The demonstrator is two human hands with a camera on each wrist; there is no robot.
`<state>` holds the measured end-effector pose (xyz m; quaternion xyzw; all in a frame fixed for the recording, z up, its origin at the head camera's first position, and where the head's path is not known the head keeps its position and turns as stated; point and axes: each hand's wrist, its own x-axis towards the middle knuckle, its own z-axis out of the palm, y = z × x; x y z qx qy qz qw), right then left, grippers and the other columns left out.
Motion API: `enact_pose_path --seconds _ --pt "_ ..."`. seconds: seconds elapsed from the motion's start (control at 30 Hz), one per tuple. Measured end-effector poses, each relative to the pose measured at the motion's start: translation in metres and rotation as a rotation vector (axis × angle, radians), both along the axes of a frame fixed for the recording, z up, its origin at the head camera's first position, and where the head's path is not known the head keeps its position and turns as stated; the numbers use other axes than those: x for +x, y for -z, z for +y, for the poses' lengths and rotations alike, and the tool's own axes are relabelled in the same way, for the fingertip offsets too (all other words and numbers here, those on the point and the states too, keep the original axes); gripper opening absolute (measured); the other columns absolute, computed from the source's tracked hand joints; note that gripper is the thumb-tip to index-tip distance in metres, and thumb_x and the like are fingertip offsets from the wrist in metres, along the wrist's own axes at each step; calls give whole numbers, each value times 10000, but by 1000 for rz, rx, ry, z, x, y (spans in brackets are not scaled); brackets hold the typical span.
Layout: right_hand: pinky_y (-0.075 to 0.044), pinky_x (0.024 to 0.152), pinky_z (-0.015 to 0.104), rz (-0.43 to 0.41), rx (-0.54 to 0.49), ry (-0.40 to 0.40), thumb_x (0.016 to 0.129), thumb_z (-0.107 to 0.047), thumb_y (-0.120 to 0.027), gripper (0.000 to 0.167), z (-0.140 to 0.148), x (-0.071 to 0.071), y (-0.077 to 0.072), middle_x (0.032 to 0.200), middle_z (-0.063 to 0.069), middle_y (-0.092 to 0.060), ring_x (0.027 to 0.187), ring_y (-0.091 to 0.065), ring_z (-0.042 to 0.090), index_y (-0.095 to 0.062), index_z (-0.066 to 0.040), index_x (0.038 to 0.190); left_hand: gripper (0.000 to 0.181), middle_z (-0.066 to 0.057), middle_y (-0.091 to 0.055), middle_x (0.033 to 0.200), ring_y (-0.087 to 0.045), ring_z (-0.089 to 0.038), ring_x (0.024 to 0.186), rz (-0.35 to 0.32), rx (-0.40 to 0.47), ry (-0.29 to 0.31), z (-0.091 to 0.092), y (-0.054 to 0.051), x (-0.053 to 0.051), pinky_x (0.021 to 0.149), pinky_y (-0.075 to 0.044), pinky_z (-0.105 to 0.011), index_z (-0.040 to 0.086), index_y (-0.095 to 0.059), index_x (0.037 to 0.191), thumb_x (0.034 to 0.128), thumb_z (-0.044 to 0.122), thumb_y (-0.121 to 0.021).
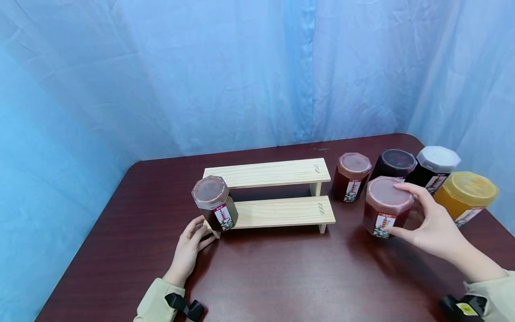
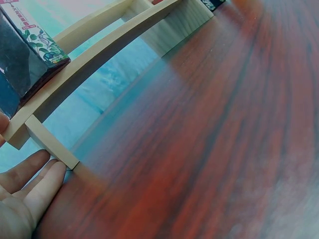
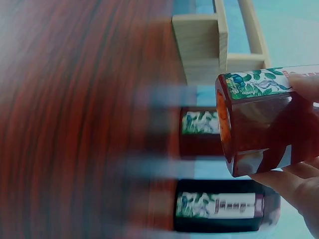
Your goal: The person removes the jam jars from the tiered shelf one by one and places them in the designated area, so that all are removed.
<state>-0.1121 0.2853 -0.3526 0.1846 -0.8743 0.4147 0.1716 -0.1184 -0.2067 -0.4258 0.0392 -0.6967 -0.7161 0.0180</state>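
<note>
My right hand (image 1: 436, 228) grips a reddish-brown jar (image 1: 384, 210) with a pinkish lid, thumb on the label side and fingers across its far side. In the right wrist view this jar hangs tilted, its base above the tabletop. My left hand (image 1: 187, 250) touches the left end of a two-step wooden rack (image 1: 277, 212); in the left wrist view its nearly straight fingers (image 2: 42, 186) rest against the rack's leg. A dark jar (image 1: 221, 210) with a pale lid stands on the lower step's left end, just beside that hand.
Right of the rack stand another reddish-brown jar (image 1: 351, 179), a dark-lidded jar (image 1: 392, 163), a white-lidded dark jar (image 1: 436, 167) and a yellow jar (image 1: 466, 192). They share the dark wooden table (image 1: 281, 277). Blue curtains (image 1: 225, 80) hang behind.
</note>
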Motion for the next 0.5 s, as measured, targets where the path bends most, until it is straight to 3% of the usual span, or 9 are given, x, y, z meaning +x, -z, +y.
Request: enact_pose_path --seconds 0.23,0.5 --pt "-410 707 -10 1 56 35 514 90 -869 996 17 -1 5 1151 -321 -429 889 -497 -214 -401 -73 1379 339 -12 -525 1081 -602 -65 928 -5 6 -4 0 -1 0 809 -541 -250 7 -410 1317 1001 127 -430" --pt "-425 675 -7 -6 96 24 521 86 -869 999 33 -4 11 1139 -319 -384 892 -472 -226 -389 -58 1385 363 -3 -523 1084 -599 -57 933 -15 12 2 2 -4 0 829 -533 -258 -13 -383 1340 1006 123 -421"
